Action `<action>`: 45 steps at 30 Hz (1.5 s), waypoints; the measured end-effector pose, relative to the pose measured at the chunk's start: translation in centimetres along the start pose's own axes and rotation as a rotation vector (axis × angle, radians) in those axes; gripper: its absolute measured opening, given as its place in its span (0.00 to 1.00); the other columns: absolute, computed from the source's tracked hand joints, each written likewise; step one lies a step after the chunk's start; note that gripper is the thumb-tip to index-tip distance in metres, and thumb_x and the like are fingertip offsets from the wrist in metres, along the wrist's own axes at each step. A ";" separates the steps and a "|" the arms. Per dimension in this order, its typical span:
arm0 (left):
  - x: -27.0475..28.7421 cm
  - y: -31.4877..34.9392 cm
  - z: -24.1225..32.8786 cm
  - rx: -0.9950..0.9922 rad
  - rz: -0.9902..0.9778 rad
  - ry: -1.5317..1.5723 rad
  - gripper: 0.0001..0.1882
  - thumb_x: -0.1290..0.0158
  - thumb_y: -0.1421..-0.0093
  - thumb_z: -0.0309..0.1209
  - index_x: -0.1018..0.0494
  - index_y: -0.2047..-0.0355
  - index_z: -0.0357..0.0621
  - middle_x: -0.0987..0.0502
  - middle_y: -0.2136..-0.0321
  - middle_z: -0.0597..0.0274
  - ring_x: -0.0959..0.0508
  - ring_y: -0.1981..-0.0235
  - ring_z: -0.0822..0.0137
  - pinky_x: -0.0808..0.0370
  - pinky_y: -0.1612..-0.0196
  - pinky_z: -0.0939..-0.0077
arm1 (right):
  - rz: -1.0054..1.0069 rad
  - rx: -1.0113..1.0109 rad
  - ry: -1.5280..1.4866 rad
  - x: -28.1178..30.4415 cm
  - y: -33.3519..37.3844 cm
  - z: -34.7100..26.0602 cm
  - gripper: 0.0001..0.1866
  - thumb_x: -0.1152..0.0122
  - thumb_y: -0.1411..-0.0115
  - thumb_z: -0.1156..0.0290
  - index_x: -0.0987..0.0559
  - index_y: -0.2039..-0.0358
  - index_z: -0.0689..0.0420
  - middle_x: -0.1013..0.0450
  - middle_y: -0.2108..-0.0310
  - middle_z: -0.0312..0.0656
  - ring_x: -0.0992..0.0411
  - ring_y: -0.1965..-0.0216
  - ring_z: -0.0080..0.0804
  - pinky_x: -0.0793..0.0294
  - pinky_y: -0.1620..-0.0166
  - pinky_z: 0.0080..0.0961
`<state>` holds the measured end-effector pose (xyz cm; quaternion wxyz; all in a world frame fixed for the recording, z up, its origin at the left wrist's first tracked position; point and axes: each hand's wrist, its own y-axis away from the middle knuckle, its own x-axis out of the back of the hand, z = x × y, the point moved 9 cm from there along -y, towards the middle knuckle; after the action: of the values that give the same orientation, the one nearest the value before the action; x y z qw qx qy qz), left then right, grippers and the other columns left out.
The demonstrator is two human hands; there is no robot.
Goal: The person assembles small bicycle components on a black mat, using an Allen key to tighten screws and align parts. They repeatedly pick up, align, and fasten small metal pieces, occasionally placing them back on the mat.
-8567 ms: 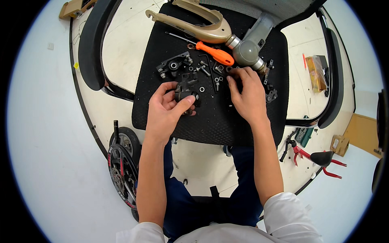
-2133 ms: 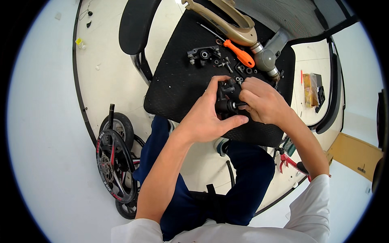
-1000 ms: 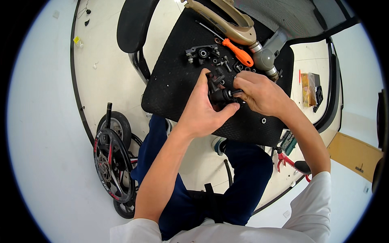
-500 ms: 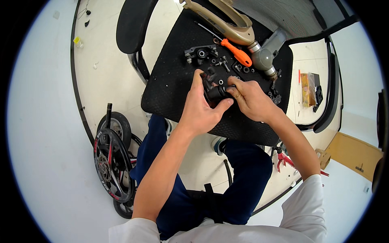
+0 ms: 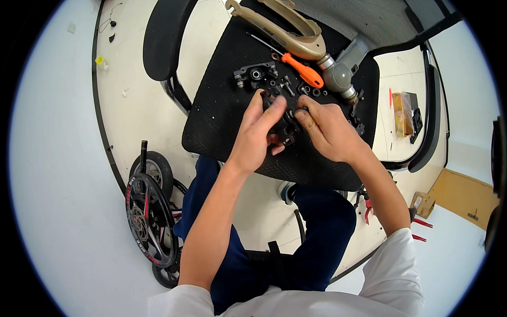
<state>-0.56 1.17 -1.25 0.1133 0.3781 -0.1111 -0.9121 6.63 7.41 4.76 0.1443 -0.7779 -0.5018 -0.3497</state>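
Over the black seat [image 5: 224, 111] of a chair, my left hand [image 5: 250, 134] is closed around a black mechanical part [image 5: 288, 138] with a round hole, its thumb lying across the top. My right hand [image 5: 330, 129] pinches at the right side of that part. What its fingertips grip is hidden. Just beyond my hands lie a black bracket-like part [image 5: 256, 74] with bolts, a loose bolt [image 5: 288, 87] and several small rings and nuts. An orange-handled screwdriver [image 5: 301, 70] rests past them.
A tan fork-shaped frame piece [image 5: 296, 45] with a grey rounded joint [image 5: 338, 76] lies along the seat's back. Armrests [image 5: 166, 39] flank the seat. Wheels [image 5: 150, 222] stand on the floor at left. Right of the chair are a yellow package [image 5: 402, 113] and a cardboard box [image 5: 422, 205].
The black part has turned in my left hand, and my left thumb has moved up across it. My right hand still pinches at its side. The whole view has shifted slightly.
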 end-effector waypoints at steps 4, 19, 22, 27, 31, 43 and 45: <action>2.8 -0.1 -0.5 -0.181 0.377 -0.313 0.15 0.61 0.28 0.42 0.31 0.66 0.48 0.31 0.78 0.72 0.30 0.80 0.81 0.37 0.82 0.84 | -0.002 0.024 0.025 -1.1 0.1 -0.6 0.09 0.52 0.33 0.69 0.32 0.66 0.63 0.32 0.79 0.57 0.30 0.74 0.59 0.33 0.72 0.43; 1.1 1.9 3.4 -0.638 0.538 -0.857 0.13 0.57 0.30 0.32 0.35 0.71 0.36 0.27 0.83 0.53 0.23 0.82 0.58 0.30 0.78 0.71 | -0.014 -0.555 -0.854 -5.5 2.4 2.5 0.19 0.59 0.28 0.58 0.35 0.74 0.56 0.42 0.84 0.28 0.45 0.85 0.16 0.44 0.83 0.19; 0.8 1.8 2.9 -0.646 0.506 -0.882 0.13 0.58 0.31 0.32 0.35 0.71 0.37 0.27 0.83 0.54 0.23 0.82 0.59 0.30 0.79 0.71 | -0.001 -0.658 -0.987 -6.1 3.4 2.1 0.19 0.59 0.28 0.56 0.36 0.73 0.53 0.45 0.84 0.26 0.49 0.86 0.14 0.48 0.85 0.16; 0.0 2.3 3.4 -0.687 0.443 -0.875 0.13 0.58 0.30 0.32 0.35 0.71 0.36 0.27 0.83 0.55 0.25 0.84 0.64 0.31 0.79 0.72 | 0.092 -0.624 -1.026 -6.0 4.1 1.0 0.18 0.59 0.27 0.57 0.36 0.73 0.53 0.44 0.84 0.26 0.49 0.87 0.14 0.49 0.86 0.17; 0.8 1.4 3.5 -0.618 0.408 -0.495 0.16 0.58 0.30 0.36 0.34 0.72 0.39 0.29 0.84 0.61 0.28 0.84 0.69 0.35 0.81 0.77 | 0.109 -0.398 -0.736 -4.3 2.9 1.0 0.17 0.59 0.28 0.56 0.35 0.70 0.53 0.48 0.85 0.26 0.51 0.86 0.14 0.50 0.84 0.16; 3.1 0.6 0.7 -0.352 0.577 -0.106 0.26 0.55 0.30 0.44 0.28 0.82 0.39 0.30 0.84 0.71 0.35 0.82 0.80 0.39 0.77 0.82 | 0.140 -0.002 0.136 -2.9 0.8 -1.2 0.11 0.54 0.33 0.69 0.31 0.68 0.65 0.30 0.84 0.54 0.28 0.79 0.55 0.29 0.75 0.42; 2.9 1.2 2.5 -0.483 0.644 -0.271 0.24 0.52 0.31 0.41 0.30 0.81 0.36 0.31 0.87 0.66 0.36 0.84 0.78 0.39 0.79 0.79 | 0.228 -0.066 -0.050 -2.9 0.6 -0.9 0.12 0.54 0.32 0.69 0.31 0.69 0.64 0.30 0.83 0.56 0.29 0.80 0.56 0.31 0.77 0.40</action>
<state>-4.16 -0.56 -1.11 0.4623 0.1635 -0.0207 -0.8713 6.11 4.62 3.50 0.1452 -0.8426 -0.4018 -0.3279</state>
